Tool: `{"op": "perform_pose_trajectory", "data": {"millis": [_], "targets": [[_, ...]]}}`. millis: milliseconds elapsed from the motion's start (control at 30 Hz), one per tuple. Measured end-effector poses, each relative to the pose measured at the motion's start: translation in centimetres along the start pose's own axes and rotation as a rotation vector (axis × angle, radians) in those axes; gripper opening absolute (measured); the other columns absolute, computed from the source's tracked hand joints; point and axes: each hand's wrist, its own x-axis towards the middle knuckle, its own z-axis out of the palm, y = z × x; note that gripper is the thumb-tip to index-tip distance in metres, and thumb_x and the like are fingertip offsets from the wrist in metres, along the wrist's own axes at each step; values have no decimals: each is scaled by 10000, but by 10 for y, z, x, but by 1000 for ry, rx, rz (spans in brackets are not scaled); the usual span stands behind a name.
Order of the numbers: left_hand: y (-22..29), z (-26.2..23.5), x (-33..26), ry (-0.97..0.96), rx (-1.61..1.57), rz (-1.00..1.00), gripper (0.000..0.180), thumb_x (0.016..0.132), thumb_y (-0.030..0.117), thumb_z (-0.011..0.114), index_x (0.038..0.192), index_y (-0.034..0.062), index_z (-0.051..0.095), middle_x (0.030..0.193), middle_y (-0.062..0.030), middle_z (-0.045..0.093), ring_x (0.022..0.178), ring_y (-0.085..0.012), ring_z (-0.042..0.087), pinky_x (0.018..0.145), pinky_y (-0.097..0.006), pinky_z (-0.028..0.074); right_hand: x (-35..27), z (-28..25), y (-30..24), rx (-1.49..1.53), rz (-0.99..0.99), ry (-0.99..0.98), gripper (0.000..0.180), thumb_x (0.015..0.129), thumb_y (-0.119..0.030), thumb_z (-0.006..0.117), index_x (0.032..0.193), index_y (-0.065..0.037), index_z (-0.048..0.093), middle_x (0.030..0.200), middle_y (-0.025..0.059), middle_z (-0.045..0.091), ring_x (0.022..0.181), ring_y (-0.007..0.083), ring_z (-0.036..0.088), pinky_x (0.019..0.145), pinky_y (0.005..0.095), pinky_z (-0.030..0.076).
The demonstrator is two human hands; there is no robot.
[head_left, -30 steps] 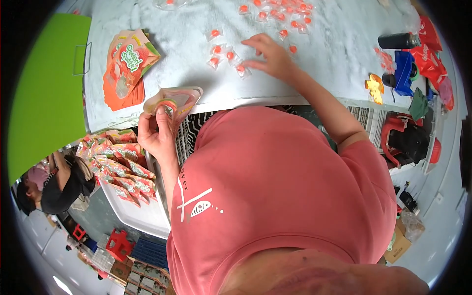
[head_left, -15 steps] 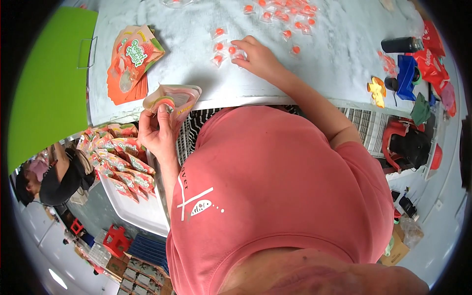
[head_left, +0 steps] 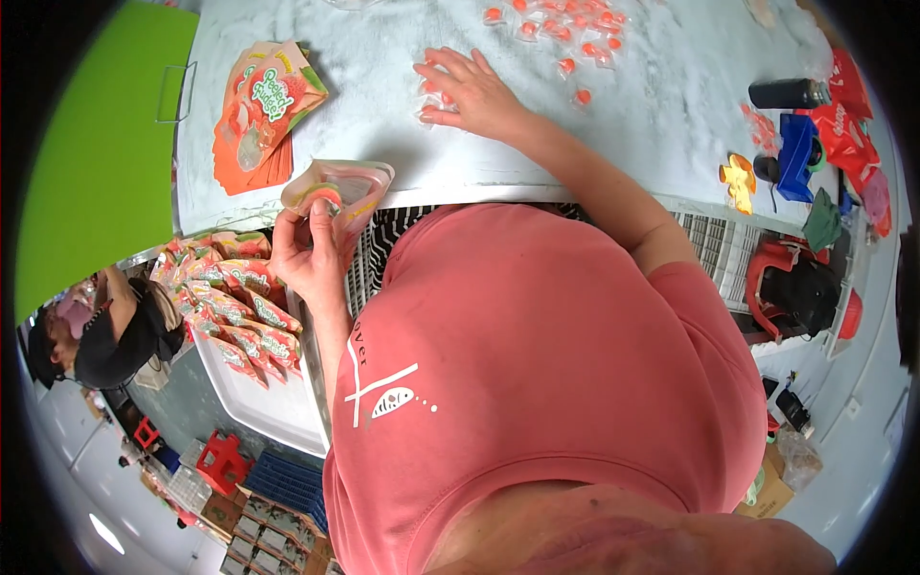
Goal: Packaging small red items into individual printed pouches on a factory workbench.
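My left hand [head_left: 309, 251] pinches the rim of an opened candy pouch [head_left: 364, 203] at the table's near edge, its mouth gaping upward. What lies deep inside the pouch cannot be seen. On the table, my right hand [head_left: 476, 98] is spread flat over a few clear-wrapped orange-red candies [head_left: 428, 88], partly hiding them. Farther off lies a bigger scatter of the same wrapped candies [head_left: 565, 24]. To the left of my right hand is a fanned stack of flat printed pouches [head_left: 259, 115].
Below the table's left end, a white tray [head_left: 251, 407] holds several filled pouches [head_left: 244, 307]. A green panel [head_left: 105, 144] borders the table on the left. At the right are a black bottle [head_left: 788, 93], a blue holder [head_left: 795, 158] and a yellow piece [head_left: 737, 182]. A person [head_left: 129, 331] is at far left.
My right hand has shifted slightly left and spread its fingers over the small group of candies, where before its fingertips touched one candy. The left hand keeps hold of the pouch.
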Motion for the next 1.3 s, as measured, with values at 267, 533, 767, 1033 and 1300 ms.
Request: {"op": "perform_pose_trajectory", "data": {"millis": [267, 533, 767, 1033, 1300], "targets": [[-3, 3, 4, 4, 38, 67, 131, 916, 58, 674, 1013, -28, 659, 915, -57, 710, 819, -78, 635, 757, -220, 496, 5, 23, -21, 76, -187, -81, 558, 872, -353, 676, 1365, -152, 508, 1459, 117, 413, 1389, 293, 356, 1147, 515, 289], [-2, -4, 5, 30, 53, 27, 124, 924, 70, 671, 1001, -26, 658, 928, -49, 700, 831, -87, 624, 766, -231, 493, 26, 24, -18, 334, -136, 127, 440, 890, -289, 669, 1293, -136, 582, 1405, 104, 472, 1280, 308, 473, 1067, 442, 417], [-6, -6, 9, 31, 20, 60, 135, 928, 60, 663, 1034, -23, 661, 947, -56, 694, 872, -95, 616, 803, -238, 489, 30, -20, 99, -162, 120, 237, 486, 889, -267, 633, 1323, -72, 529, 1421, 229, 422, 1328, 397, 386, 1103, 494, 335], [-6, 1, 6, 2, 2, 53, 151, 924, 58, 667, 1052, -21, 659, 951, -52, 706, 832, -86, 637, 767, -229, 502, 36, -19, 95, -349, 278, 115, 437, 919, -286, 617, 1315, -113, 555, 1443, 173, 410, 1339, 361, 396, 1098, 445, 381], [-1, 7, 4, -9, 35, 23, 137, 922, 58, 667, 1033, -23, 662, 922, -46, 708, 804, -74, 631, 751, -221, 497, 19, 2, 42, -91, 149, 87, 555, 889, -296, 656, 1377, -93, 489, 1450, 177, 391, 1347, 347, 389, 1101, 430, 373]]}}
